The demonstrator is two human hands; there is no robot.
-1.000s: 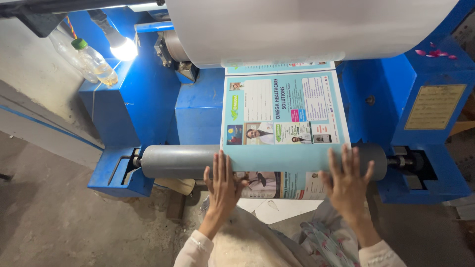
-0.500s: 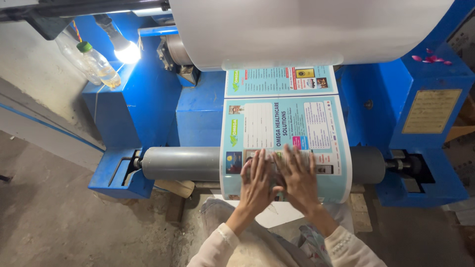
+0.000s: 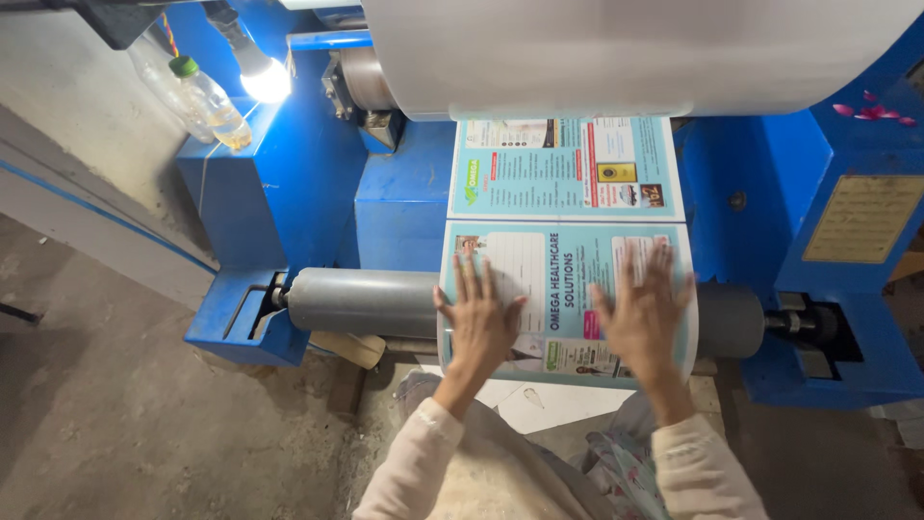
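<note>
Change: we spread our 2 hands apart again; the printed sheet (image 3: 568,289) has advanced over the grey roller (image 3: 361,301), frame centre.
Hands: left hand (image 3: 481,323) and right hand (image 3: 643,313) both open, pressed flat on the sheet.

We are in a print workshop: a blue roller machine (image 3: 289,193) carrying printed sheets (image 3: 566,241), a large white roll (image 3: 626,53), a bare bulb (image 3: 262,77), and a dusty concrete floor (image 3: 106,414).

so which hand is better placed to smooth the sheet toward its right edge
Probably the right hand: it lies flat on the printed sheet close to its right edge over the grey roller. The left hand presses near the sheet's left edge.
</note>
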